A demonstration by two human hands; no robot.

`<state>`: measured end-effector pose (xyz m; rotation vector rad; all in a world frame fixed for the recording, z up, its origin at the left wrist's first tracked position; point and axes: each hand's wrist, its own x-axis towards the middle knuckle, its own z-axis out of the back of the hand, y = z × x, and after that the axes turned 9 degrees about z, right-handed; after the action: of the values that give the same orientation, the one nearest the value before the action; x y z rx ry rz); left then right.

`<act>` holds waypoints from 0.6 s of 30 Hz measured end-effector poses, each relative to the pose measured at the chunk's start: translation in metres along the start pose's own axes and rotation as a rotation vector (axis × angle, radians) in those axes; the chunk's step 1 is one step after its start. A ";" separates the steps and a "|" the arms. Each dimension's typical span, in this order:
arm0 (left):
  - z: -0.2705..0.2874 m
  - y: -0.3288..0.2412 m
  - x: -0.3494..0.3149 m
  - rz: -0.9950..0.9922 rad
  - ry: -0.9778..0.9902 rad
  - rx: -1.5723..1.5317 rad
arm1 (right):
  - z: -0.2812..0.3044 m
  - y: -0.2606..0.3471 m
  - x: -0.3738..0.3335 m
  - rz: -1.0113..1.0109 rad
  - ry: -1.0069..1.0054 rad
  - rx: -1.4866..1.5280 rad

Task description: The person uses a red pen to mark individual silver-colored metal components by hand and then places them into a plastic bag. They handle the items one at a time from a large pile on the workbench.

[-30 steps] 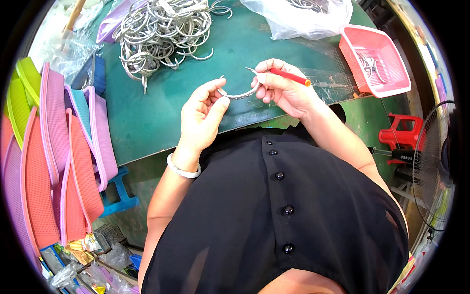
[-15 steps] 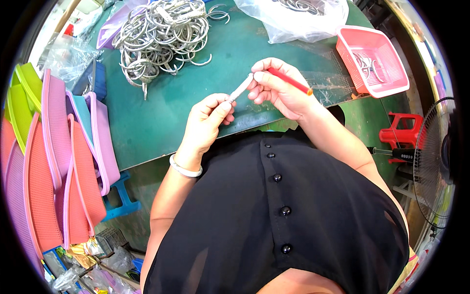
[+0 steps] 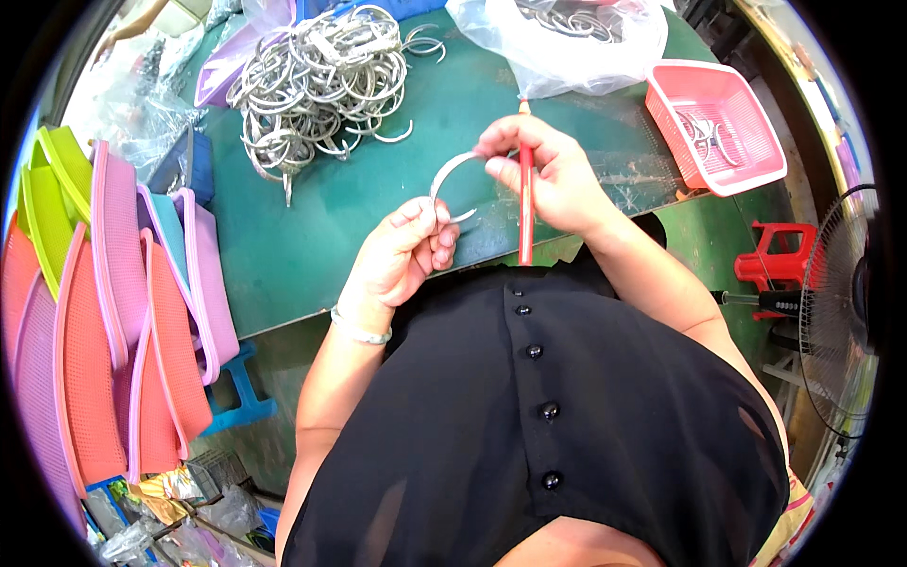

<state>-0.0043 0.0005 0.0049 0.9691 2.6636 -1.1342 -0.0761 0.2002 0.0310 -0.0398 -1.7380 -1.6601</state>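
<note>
Between my two hands is a silvery open bangle (image 3: 441,176), its curve turned up and its gap showing at the lower right. The fingers of my left hand (image 3: 392,250) are closed round its lower left side. Thumb and fingertips of my right hand (image 3: 562,184) pinch its upper end. A slim red pencil (image 3: 526,208) is also tucked in my right hand, pointing down toward the table's near edge. Beyond my left hand lies a tangled pile of silvery open bangles (image 3: 316,90) on the green table (image 3: 293,250).
A pink basket (image 3: 694,170) with a few bangles stands at the table's right. Behind it to the left is a clear plastic bag (image 3: 567,76) with more bangles. Coloured baskets (image 3: 113,255) are stacked on the left. A red stool (image 3: 775,253) and a fan (image 3: 836,312) stand right.
The bangle has turned from nearly edge-on to showing its open curve. The red pencil has swung from slanting right to almost upright in my right hand. My view has shifted slightly.
</note>
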 end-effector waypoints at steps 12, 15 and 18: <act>0.002 0.001 0.002 -0.103 -0.258 0.222 | 0.091 0.004 0.069 0.129 -0.263 -0.464; 0.008 0.002 0.002 -0.119 -0.218 0.189 | 0.132 0.018 0.103 0.177 -0.355 -0.997; 0.008 0.004 0.000 -0.149 -0.191 0.158 | 0.149 0.011 0.125 0.251 -0.268 -1.455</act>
<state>-0.0040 -0.0031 -0.0035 0.6525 2.5586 -1.4087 -0.2324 0.2777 0.1173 -1.1061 -0.2991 -2.3864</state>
